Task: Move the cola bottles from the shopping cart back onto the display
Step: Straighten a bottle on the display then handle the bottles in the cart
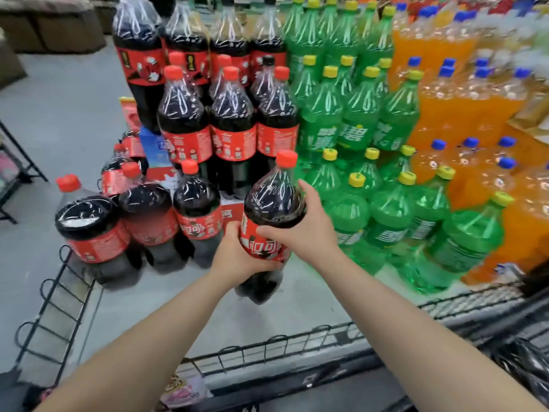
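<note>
1. The display (231,114) fills the picture from 10 o'clock to 3 o'clock, with bottles stacked in steps.
2. The green soda bottles (356,129) stand at 1 o'clock of the centre, and the orange soda bottles (463,114) at 2 o'clock.
3. The shopping cart (326,328) shows its black wire rim from 8 o'clock to 4 o'clock, below the arms.
4. Three cola bottles (148,221) stand in a row on the low step, at 9 o'clock of the held one.
5. The held cola bottle (274,203) is near the centre, beyond the cart rim and over the low step, almost upright. I cannot tell if its base touches the step.
6. The right hand (306,230) grips the bottle at its 3 o'clock side, fingers clamped behind and thumb across the front.
7. The left hand (237,254) holds the red label from 7 o'clock, fingers curled around it.
8. The red cap (286,158) sits at 12 o'clock of the bottle.
</note>
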`<action>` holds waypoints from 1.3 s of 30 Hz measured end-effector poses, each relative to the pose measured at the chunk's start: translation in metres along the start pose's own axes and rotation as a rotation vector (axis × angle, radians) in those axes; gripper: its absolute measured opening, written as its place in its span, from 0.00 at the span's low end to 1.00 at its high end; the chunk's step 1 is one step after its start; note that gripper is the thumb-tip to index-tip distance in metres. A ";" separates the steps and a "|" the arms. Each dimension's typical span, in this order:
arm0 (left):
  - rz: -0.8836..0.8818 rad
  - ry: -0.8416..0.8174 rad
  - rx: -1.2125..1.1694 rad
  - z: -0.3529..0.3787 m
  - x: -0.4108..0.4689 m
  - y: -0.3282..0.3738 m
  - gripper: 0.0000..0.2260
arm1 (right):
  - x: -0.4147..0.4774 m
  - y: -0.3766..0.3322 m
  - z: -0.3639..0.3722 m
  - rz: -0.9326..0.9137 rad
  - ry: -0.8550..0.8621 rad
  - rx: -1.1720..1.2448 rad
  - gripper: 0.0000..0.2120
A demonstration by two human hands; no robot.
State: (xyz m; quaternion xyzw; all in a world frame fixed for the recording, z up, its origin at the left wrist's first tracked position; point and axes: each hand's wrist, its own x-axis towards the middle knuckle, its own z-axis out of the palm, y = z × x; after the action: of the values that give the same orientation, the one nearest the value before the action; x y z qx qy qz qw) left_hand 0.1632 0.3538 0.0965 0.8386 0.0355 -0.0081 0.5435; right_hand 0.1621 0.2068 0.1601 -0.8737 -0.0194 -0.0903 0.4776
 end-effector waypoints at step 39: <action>-0.854 -0.095 -0.643 0.042 0.107 -0.117 0.21 | 0.103 0.107 0.143 0.176 -0.260 0.200 0.45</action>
State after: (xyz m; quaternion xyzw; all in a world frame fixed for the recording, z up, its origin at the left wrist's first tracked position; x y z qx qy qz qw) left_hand 0.2630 0.3690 -0.0330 0.5394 0.3496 -0.2551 0.7223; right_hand 0.2963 0.2627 0.0139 -0.8245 -0.0133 0.0680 0.5616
